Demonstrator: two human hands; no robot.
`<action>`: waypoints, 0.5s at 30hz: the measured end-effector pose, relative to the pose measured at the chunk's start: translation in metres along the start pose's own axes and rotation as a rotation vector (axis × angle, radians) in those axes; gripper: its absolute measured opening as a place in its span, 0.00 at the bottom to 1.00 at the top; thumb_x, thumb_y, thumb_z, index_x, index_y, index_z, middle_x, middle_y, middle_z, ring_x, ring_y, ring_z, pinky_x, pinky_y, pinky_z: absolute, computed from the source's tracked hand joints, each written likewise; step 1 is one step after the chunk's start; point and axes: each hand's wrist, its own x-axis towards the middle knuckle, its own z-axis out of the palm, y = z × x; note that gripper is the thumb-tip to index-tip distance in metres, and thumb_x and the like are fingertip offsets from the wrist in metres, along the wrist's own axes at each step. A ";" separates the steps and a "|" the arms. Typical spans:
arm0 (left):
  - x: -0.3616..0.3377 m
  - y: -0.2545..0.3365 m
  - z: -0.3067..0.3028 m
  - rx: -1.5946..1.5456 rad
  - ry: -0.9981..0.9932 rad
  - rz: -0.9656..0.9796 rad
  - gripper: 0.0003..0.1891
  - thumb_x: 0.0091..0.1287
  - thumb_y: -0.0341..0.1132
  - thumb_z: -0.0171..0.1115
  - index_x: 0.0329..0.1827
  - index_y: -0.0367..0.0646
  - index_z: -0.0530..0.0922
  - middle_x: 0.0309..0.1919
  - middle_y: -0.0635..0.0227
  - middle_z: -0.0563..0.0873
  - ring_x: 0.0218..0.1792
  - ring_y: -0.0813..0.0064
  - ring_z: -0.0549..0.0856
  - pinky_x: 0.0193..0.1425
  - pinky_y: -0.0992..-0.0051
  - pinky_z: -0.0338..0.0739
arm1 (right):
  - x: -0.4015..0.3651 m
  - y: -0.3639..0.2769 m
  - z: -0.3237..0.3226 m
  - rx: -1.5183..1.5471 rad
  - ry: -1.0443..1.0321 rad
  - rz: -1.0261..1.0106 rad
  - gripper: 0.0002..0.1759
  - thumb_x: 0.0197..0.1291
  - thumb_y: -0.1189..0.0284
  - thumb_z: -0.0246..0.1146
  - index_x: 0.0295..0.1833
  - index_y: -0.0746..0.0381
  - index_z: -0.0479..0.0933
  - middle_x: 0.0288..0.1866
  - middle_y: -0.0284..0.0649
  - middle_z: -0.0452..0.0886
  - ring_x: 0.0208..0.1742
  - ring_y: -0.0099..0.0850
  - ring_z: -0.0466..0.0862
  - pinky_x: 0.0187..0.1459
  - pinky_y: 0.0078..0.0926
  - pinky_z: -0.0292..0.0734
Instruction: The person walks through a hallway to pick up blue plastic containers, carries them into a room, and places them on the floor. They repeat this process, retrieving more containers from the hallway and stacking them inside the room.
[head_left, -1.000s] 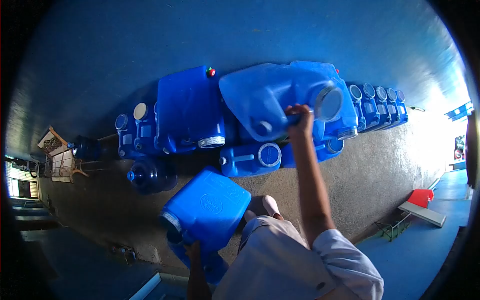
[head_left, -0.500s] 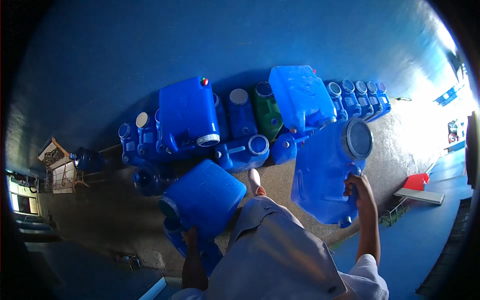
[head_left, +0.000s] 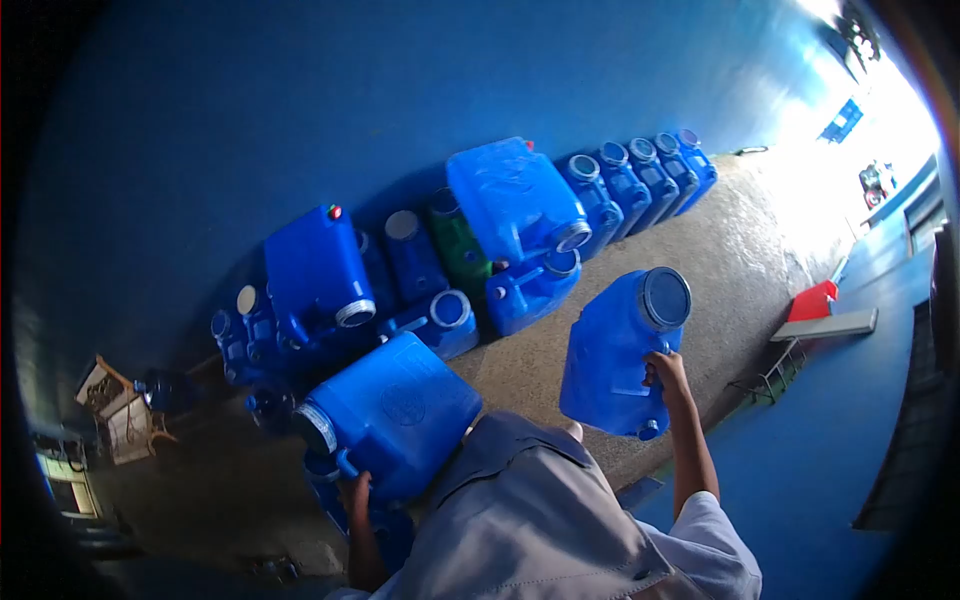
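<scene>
My right hand (head_left: 667, 374) is wrapped round the handle of a blue water jug (head_left: 607, 355), which hangs on my right side with its wide round cap tipped up toward me. At my left, my left hand (head_left: 356, 490) is closed at the handle of another blue water jug (head_left: 410, 410), tilted so that its capped neck points left. Below that jug, partly covered by it and by my arm, shows more blue plastic (head_left: 393, 535) of a further container close to my left hand.
Along the blue wall stands a row of jugs (head_left: 640, 180), mostly blue, with a green jug (head_left: 460, 250) among them. Two blue jugs lie on top: one (head_left: 315, 275) leftward, a paler one (head_left: 515, 195) rightward. A bench (head_left: 825, 327) with a red object (head_left: 812, 300) stands right. A wooden-framed item (head_left: 125, 415) is left.
My view has turned rightward, so the row of jugs sits farther left and more slanted. Both jugs stay in my hands; the right one appears lower and smaller.
</scene>
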 end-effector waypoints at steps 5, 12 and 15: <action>-0.065 0.047 0.036 0.068 -0.037 0.106 0.37 0.35 0.48 0.60 0.51 0.37 0.67 0.47 0.47 0.75 0.49 0.48 0.74 0.52 0.60 0.69 | 0.006 0.003 -0.085 0.097 0.016 -0.035 0.05 0.47 0.75 0.59 0.25 0.60 0.68 0.15 0.32 0.68 0.13 0.24 0.69 0.18 0.26 0.72; -0.208 0.172 0.149 0.094 -0.136 0.582 0.23 0.38 0.47 0.59 0.32 0.38 0.76 0.33 0.54 0.81 0.37 0.57 0.80 0.41 0.66 0.72 | 0.019 0.025 -0.232 0.192 0.009 -0.063 0.08 0.48 0.74 0.60 0.24 0.61 0.67 0.15 0.33 0.67 0.12 0.24 0.68 0.17 0.25 0.69; -0.266 0.236 0.208 0.090 -0.431 0.570 0.25 0.32 0.42 0.61 0.35 0.35 0.74 0.34 0.53 0.81 0.38 0.56 0.80 0.43 0.66 0.73 | 0.013 0.025 -0.292 0.189 0.086 -0.089 0.08 0.48 0.74 0.60 0.24 0.61 0.68 0.14 0.33 0.67 0.12 0.23 0.68 0.16 0.24 0.69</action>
